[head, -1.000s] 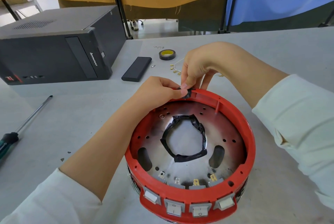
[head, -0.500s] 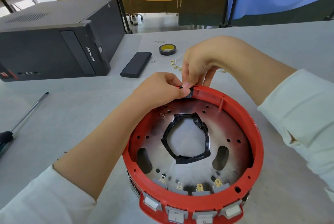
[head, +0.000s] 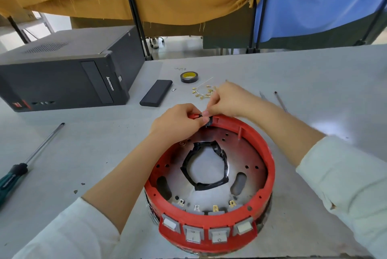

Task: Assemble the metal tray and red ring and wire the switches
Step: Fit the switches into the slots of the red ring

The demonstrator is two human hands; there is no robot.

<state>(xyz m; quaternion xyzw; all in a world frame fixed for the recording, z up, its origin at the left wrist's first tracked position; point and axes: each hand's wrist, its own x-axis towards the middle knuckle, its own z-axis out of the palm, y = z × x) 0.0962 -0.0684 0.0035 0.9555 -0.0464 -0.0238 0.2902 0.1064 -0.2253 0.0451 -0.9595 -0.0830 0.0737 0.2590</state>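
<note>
Nearest the camera, four grey-framed rocker switches [head: 209, 233] are sitting in a row in the front wall of the glossy red ring [head: 270, 166], which is resting on the pale grey table [head: 94, 154]. Inside the ring, the shiny metal tray [head: 247, 154] is lying flat, pierced with small round holes and two oblong slots; crinkled black tape [head: 204, 185] is lining its rough central opening. At the ring's far rim, the left hand [head: 178, 122] and right hand [head: 228, 99] are meeting, both grips pinched together on a small black piece [head: 210, 120] against the red plastic. Left of the ring a slim-shafted screwdriver [head: 27, 158] is lying. Beyond the ring, brass terminals [head: 202, 93], a flat black slab [head: 156, 96], a tape roll [head: 189, 77] and a boxy black computer case [head: 62, 78] are resting.
</note>
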